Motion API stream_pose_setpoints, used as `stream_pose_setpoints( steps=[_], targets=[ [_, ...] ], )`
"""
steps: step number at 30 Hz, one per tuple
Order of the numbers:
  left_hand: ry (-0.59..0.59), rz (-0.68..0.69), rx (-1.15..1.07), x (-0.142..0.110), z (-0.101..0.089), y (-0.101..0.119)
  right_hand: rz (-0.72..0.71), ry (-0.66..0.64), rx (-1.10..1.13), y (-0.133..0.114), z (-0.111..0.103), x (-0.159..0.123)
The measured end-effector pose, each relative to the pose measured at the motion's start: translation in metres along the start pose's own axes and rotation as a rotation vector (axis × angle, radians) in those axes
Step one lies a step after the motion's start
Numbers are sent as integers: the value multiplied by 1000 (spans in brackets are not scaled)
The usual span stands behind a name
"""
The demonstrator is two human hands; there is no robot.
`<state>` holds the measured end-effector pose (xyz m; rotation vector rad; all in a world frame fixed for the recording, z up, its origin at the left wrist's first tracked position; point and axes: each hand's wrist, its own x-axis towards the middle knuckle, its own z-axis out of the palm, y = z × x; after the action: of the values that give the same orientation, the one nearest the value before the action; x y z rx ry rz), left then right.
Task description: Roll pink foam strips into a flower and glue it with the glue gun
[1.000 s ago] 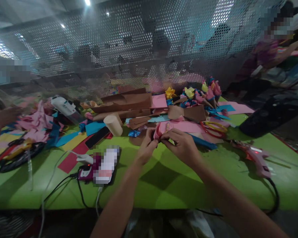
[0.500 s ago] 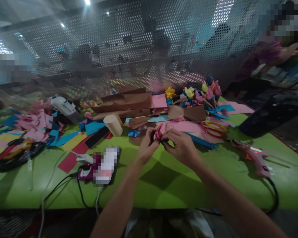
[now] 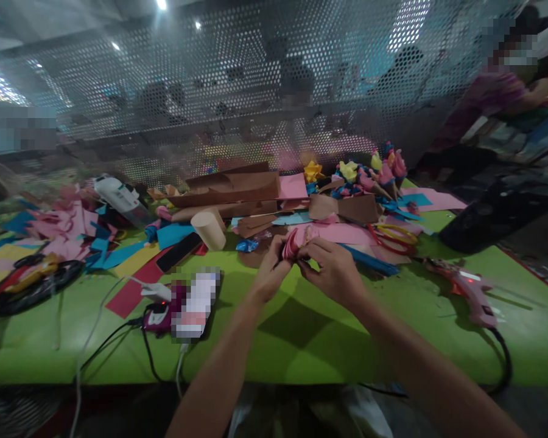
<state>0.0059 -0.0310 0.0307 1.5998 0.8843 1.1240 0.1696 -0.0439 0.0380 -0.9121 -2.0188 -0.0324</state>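
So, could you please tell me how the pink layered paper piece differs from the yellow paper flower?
The pink layered paper piece is closely curled; the yellow paper flower opens into points. The left hand and right hand hold the pink piece, while the yellow flower rests beyond them, untouched. Both look made of paper.

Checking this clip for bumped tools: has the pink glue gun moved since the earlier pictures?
No. The glue gun lies at the same place and angle on the green table.
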Motion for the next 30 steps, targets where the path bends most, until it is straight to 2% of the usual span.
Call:
stream_pose_setpoints(
  steps=[6,15,30],
  targets=[
    [-8,-26,-4,-1,-3,-5,0,3,-11,3,1,-1],
    [13,-78,-90,1,-6,-12,75,-12,177,2,0,-2],
    [20,-93,-143,0,-4,-11,-23,-6,11,2,4,-4]
  ],
)
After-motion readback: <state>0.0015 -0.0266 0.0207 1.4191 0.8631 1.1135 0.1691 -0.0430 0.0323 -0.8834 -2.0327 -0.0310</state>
